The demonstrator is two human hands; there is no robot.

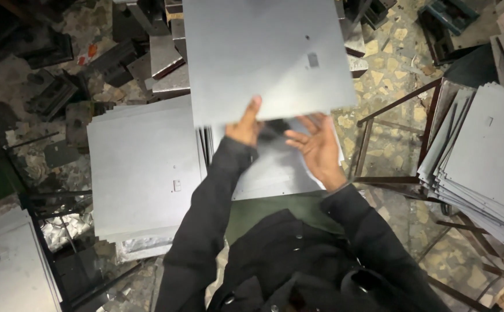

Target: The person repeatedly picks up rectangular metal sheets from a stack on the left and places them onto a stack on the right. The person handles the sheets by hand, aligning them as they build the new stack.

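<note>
At 6 o'clock, nearest: dark jacket sleeves, both arms reaching away toward 12.
Left hand (245, 126): clamped on the near edge of the held sheet, thumb on top, fingers hidden beneath.
Right hand (317, 145): open, fingers spread, palm up, just under the sheet's near edge; contact cannot be told.
Held sheet (266, 55): flat grey metal panel with a small rectangular cut-out, raised, lying from the hands toward 12 o'clock; long axis appears to run 6 to 12; left hand is nearer its edge.
Beneath the hands: lower sheet (275, 170).
At 9 o'clock: left stack (142, 167) of similar panels.
At 3 o'clock: right stack (483, 162), fanned, on a metal frame (399, 104).
Beyond, 10 to 2 o'clock: stone-chip floor (391, 63), dark metal parts.
</note>
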